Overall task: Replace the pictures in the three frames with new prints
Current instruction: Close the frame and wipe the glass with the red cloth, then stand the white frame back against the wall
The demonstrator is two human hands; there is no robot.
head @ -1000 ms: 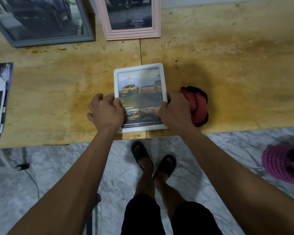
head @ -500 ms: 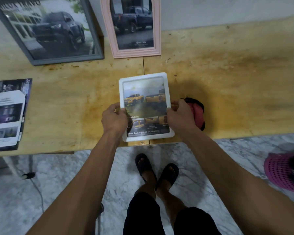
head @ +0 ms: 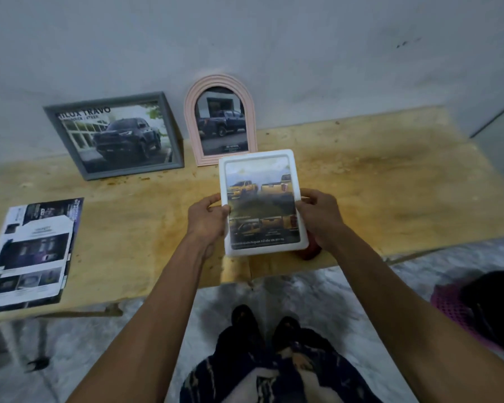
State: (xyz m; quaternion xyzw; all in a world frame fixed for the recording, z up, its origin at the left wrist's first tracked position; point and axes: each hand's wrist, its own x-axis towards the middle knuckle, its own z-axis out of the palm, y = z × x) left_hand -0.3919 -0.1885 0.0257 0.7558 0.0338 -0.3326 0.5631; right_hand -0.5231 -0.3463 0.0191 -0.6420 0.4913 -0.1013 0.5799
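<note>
Marble-patterned floor (head: 326, 289) fills the nearest part of the view, with the person's dark sandals (head: 262, 324) planted on it and a pink mesh basket (head: 451, 309) at the right edge. Above the near edge of the plywood bench (head: 390, 199), both hands hold a white frame (head: 261, 202) with rounded corners, raised off the surface and turned face-up toward the camera; its print shows yellow pickup trucks over a line of small text. The left hand (head: 205, 221) is clamped on the frame's left side, thumb on the front and fingers curled behind, and the right hand (head: 322, 216) grips the right side the same way. Just under the frame's lower right corner a red cloth (head: 310, 251) peeks out at the bench's near edge, mostly hidden. Toward the bench's near left corner lies a stack of car brochure sheets (head: 29, 251), flat and slightly skewed, well apart from the hands. At the far edge, leaning against the grey wall (head: 303, 48), stand two more frames side by side: a grey rectangular frame (head: 114, 135) holding a dark pickup print headed "HILUX TRAVO", and just to its right a pink arched frame (head: 220, 120) with another dark pickup print, its base partly hidden behind the top of the white frame.
</note>
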